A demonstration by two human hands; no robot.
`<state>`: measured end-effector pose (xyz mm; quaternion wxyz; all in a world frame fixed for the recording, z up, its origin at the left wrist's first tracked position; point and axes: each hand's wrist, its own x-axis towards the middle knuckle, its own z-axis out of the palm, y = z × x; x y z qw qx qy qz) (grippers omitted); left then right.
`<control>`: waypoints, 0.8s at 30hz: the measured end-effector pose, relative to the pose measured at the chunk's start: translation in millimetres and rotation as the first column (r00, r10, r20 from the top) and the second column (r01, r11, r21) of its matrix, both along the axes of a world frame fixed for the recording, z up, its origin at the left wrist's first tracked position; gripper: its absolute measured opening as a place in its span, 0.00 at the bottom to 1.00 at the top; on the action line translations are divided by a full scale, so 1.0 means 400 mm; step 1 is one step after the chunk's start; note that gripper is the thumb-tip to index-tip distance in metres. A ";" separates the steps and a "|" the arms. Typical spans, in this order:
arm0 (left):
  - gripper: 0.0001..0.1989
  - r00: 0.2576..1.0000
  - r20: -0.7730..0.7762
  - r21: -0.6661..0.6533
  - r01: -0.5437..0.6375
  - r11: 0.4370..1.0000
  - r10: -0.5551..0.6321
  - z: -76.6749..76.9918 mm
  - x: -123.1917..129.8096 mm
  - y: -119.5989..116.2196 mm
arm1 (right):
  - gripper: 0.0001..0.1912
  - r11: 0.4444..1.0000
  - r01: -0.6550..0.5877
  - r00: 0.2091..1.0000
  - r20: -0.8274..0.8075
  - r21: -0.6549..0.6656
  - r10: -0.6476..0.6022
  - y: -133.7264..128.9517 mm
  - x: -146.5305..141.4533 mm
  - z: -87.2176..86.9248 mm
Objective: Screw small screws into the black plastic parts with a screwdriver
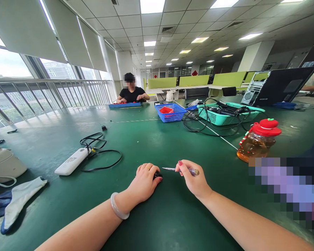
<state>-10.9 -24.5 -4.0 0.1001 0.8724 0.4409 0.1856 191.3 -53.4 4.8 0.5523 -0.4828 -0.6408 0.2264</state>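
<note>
My left hand rests on the green tabletop, its fingers closed over a small black part. Most of that part is hidden under the fingers, and I cannot make out its kind. To the right, my right hand grips a small screwdriver in a pinch. The screwdriver lies nearly level, its thin metal shaft pointing left at the black part. A short gap separates its tip from my left hand.
At left lie a white power strip with black cable, a glove and a beige device. Ahead stand a blue basket and a teal basket of cables. A red-lidded jar is at right. Another person sits opposite.
</note>
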 end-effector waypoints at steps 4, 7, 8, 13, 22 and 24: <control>0.06 1.000 -0.004 -0.027 0.001 1.000 -0.001 0.011 -0.008 -0.031 | 0.25 1.000 -0.006 1.000 0.007 0.012 0.006 -0.001 -0.005 -0.002; 0.06 1.000 -0.008 -0.051 0.015 0.999 -0.015 0.022 -0.042 -0.061 | 0.25 0.999 -0.021 1.000 0.015 0.024 0.021 -0.003 -0.008 -0.001; 0.06 1.000 -0.007 -0.054 0.015 0.998 -0.016 0.025 -0.061 -0.071 | 0.25 0.999 -0.028 0.999 0.018 0.027 0.028 -0.003 -0.009 -0.001; 0.07 0.998 -0.002 -0.016 -0.064 0.998 0.064 0.018 -0.211 -0.104 | 0.25 0.998 -0.048 0.999 0.014 0.041 0.047 -0.004 -0.015 -0.003; 0.17 0.897 -0.090 0.072 -0.428 0.901 0.433 0.007 -0.516 -0.062 | 0.28 0.998 -0.039 0.999 0.012 0.039 0.039 -0.001 -0.007 -0.003; 0.19 0.878 -0.100 0.065 -0.465 0.883 0.469 0.008 -0.549 -0.055 | 0.29 0.998 -0.022 0.999 0.029 0.058 0.021 0.000 -0.005 -0.004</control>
